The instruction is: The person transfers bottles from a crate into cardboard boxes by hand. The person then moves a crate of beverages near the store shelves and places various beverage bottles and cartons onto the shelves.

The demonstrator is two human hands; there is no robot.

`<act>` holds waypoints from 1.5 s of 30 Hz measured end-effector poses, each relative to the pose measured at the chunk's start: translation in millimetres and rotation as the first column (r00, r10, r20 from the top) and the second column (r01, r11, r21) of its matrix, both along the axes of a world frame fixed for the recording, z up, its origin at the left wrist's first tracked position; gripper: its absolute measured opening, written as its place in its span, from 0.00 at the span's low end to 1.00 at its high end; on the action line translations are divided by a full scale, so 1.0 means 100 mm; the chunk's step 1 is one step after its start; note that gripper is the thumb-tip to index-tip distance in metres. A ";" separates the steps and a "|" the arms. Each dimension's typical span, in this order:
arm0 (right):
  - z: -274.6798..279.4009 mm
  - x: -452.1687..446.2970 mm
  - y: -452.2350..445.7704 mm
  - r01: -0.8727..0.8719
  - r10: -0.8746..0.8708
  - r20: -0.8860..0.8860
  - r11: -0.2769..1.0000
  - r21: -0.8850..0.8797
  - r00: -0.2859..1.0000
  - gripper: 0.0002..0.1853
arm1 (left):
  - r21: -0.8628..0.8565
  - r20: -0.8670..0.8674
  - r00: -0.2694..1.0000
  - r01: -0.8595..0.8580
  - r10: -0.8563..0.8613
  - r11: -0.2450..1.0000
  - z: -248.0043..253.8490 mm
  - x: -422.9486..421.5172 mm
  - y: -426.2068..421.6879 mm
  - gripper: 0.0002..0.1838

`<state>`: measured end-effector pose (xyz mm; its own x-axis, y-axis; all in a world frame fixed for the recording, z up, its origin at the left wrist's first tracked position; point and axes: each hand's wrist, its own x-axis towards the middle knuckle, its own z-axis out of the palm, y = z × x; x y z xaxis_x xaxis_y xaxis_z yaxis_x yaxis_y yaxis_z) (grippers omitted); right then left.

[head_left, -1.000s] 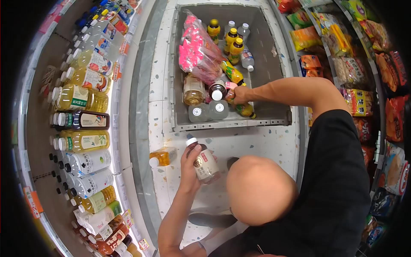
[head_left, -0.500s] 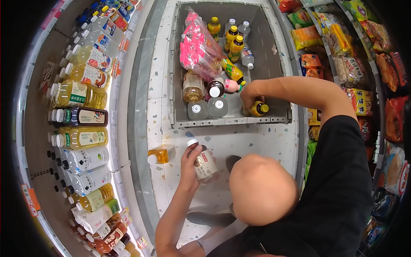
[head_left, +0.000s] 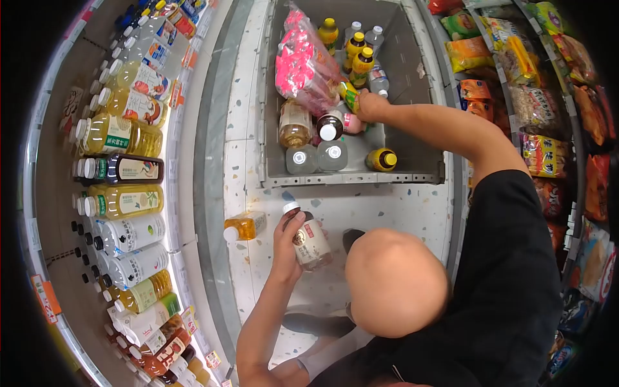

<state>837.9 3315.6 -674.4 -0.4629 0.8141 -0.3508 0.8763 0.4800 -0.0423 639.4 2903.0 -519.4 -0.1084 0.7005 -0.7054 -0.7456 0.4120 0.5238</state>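
Observation:
My left hand is wrapped around a bottle with a white cap and a beige label, held tilted in front of the crate. Inside the grey crate, my right hand is closed over the cap end of a slanted yellow-labelled drink bottle. Just below it a pink bottle lies partly hidden by the hand. A yellow-capped bottle is at the crate's near right corner. Pink-capped bottles in clear wrap lean at the crate's left side.
On the floor to the left lies an amber bottle with a white cap. Rows of bottled drinks fill the left shelf. Bagged foods line the right shelves. A person's bald head is low in the view.
My right hand has left the yellow-capped bottle at the near right corner and moved up and left onto the slanted yellow bottle. My left hand still holds its bottle.

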 end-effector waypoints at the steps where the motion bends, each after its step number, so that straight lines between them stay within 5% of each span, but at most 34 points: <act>1: -0.01 0.00 0.07 0.190 -0.195 -0.099 0.980 -0.054 0.976 0.35 | 0.014 0.001 1.000 0.008 -0.008 1.000 -0.02 0.02 0.03 0.25; 7: -0.15 0.03 0.20 0.280 -0.311 -0.159 0.941 -0.190 0.937 0.48 | 0.053 -0.042 0.998 0.048 -0.046 0.997 -0.10 0.10 0.02 0.22; 9: -0.17 -0.10 0.22 0.346 -0.380 -0.319 0.924 -0.161 0.868 0.49 | 0.044 -0.057 0.997 0.058 -0.055 0.997 -0.07 0.09 0.02 0.23; 10: 0.16 -0.21 0.14 0.442 -0.507 -0.332 0.860 -0.253 0.795 0.49 | 0.047 -0.057 0.997 0.049 -0.046 0.998 -0.05 0.08 0.01 0.23; 12: 0.84 -0.22 0.14 0.404 -0.490 -0.318 0.864 -0.301 0.812 0.46 | 0.057 -0.061 0.998 0.038 -0.035 0.998 -0.02 0.06 -0.03 0.23; 14: 0.96 -0.21 0.19 0.366 -0.472 -0.306 0.864 -0.346 0.827 0.44 | 0.057 -0.062 0.998 0.020 -0.016 0.998 -0.03 0.01 -0.07 0.23; 16: 0.78 -0.18 0.26 0.420 -0.224 -0.682 0.898 0.134 0.696 0.33 | 0.052 -0.064 0.998 0.011 -0.008 0.999 -0.07 -0.03 -0.12 0.22; 19: 0.52 -0.27 0.33 0.517 -0.245 -0.801 0.851 0.092 0.547 0.23 | 0.016 -0.072 0.997 0.013 -0.012 1.000 -0.14 -0.06 -0.19 0.22; 22: 0.60 -0.32 0.36 0.477 -0.126 -0.829 0.860 0.183 0.545 0.21 | 0.004 -0.082 0.996 0.025 -0.025 1.000 -0.13 -0.06 -0.22 0.22; 28: 0.82 -0.31 0.30 0.249 0.057 -0.691 0.909 0.334 0.720 0.14 | 0.047 -0.056 0.998 -0.003 0.005 0.999 -0.16 0.00 -0.14 0.21; 31: 1.10 -0.25 0.25 0.206 -0.037 -0.600 0.955 0.214 0.799 0.09 | 0.041 -0.064 0.998 0.005 -0.002 0.999 -0.03 -0.02 -0.12 0.20; 36: 1.48 0.07 0.02 0.077 0.096 -0.455 0.935 0.346 0.885 0.08 | 0.070 -0.100 0.995 0.000 0.007 0.998 -0.02 -0.06 -0.19 0.21; 45: 1.57 0.35 -0.34 -0.096 0.188 -0.345 0.959 0.267 0.919 0.05 | 0.025 -0.093 0.995 0.037 -0.035 0.999 -0.15 -0.05 -0.22 0.23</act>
<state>872.9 3281.2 -517.3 -0.6374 0.7681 0.0613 0.7436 0.6340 -0.2126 634.1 2881.1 -534.4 -0.1468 0.7235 -0.6745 -0.6786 0.4225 0.6008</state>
